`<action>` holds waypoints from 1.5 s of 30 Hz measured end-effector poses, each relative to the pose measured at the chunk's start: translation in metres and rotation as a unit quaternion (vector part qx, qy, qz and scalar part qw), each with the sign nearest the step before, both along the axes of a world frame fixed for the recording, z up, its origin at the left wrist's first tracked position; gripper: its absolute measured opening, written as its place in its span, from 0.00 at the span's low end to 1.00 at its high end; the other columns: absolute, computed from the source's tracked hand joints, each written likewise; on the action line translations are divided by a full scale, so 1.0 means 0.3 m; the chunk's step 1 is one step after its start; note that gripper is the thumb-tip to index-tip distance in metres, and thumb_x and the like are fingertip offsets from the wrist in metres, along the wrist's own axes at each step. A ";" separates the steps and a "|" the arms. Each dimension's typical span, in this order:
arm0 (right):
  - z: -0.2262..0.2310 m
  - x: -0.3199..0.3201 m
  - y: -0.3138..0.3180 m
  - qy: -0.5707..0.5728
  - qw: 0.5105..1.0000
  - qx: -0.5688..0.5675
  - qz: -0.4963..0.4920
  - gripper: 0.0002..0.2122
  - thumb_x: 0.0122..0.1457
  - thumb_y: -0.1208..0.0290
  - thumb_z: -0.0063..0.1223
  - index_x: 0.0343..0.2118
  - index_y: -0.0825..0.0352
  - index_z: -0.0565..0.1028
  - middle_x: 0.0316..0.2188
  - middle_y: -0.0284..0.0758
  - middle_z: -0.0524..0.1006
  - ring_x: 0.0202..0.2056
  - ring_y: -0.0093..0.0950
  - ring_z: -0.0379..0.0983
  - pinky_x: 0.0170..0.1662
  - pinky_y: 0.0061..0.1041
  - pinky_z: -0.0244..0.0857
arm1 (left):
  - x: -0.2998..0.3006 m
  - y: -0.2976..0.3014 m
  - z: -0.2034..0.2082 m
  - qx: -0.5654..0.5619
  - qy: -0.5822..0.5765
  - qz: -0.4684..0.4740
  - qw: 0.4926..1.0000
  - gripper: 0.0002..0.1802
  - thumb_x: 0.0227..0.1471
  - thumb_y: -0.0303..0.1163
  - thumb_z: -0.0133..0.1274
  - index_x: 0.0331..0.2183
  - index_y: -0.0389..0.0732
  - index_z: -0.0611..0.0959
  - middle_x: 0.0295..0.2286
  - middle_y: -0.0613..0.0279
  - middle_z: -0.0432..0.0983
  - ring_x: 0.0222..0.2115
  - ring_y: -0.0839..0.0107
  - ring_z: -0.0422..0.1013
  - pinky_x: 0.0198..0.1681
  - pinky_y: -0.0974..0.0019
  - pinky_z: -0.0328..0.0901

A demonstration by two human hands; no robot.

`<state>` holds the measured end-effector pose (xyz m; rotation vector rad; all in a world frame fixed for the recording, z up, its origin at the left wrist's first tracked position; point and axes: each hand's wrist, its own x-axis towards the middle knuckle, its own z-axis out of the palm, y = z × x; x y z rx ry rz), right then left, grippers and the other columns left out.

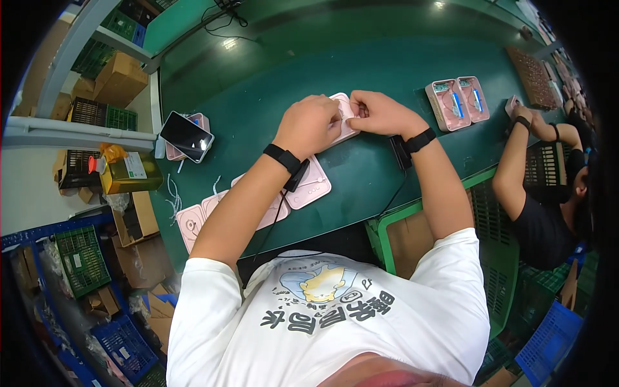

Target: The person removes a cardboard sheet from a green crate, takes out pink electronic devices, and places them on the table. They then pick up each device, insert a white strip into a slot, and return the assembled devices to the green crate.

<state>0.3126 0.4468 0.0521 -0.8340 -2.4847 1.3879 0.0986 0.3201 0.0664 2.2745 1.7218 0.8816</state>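
Note:
A small pink plastic case (343, 106) with rounded corners lies on the green table between my two hands. My left hand (308, 126) is closed on its left side, fingers curled and partly hidden. From the right, my right hand (383, 115) pinches at the case, its thumb pressed near the fingers; any small part between them is too hidden to make out. Below my left forearm lies a row of similar pink panels, including a near one (311, 188) with small round holes and one at the far left end (189, 227) with a coiled wire.
Two open pink cases (441, 116) with blue cylinders inside stand to the right. A phone (187, 136) rests on a pink case at left, near white wires (174, 197). At the right, another person (545, 213) handles a small piece. A green crate (483, 258) stands beside me.

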 end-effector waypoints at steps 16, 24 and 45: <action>0.020 0.032 0.018 -0.008 0.999 0.046 -0.001 0.17 0.55 0.60 0.70 0.40 0.68 0.78 0.35 0.40 0.82 0.37 0.36 0.79 0.41 0.36 0.73 | -0.101 0.183 -0.050 -0.141 -0.096 -0.032 0.985 0.18 0.51 0.34 0.77 0.42 0.42 0.87 0.43 0.56 0.80 0.42 0.63 0.78 0.45 0.57 0.76; -0.093 -0.023 0.016 0.024 0.998 0.058 -0.020 0.19 0.54 0.54 0.72 0.37 0.66 0.83 0.29 0.43 0.85 0.34 0.43 0.83 0.38 0.43 0.76 | -0.036 -0.009 0.042 -0.068 0.019 -0.040 0.997 0.33 0.44 0.31 0.78 0.53 0.38 0.84 0.49 0.46 0.79 0.47 0.50 0.79 0.55 0.53 0.76; 0.132 -0.091 -0.155 0.096 0.928 0.359 -0.037 0.52 0.36 0.38 0.84 0.65 0.62 0.77 0.69 0.52 0.69 0.65 0.57 0.69 0.68 0.55 0.68 | -0.146 -0.044 0.049 -0.387 -0.679 -0.007 0.625 0.35 0.80 0.57 0.40 0.69 0.39 0.76 0.62 0.47 0.79 0.60 0.53 0.79 0.66 0.47 0.73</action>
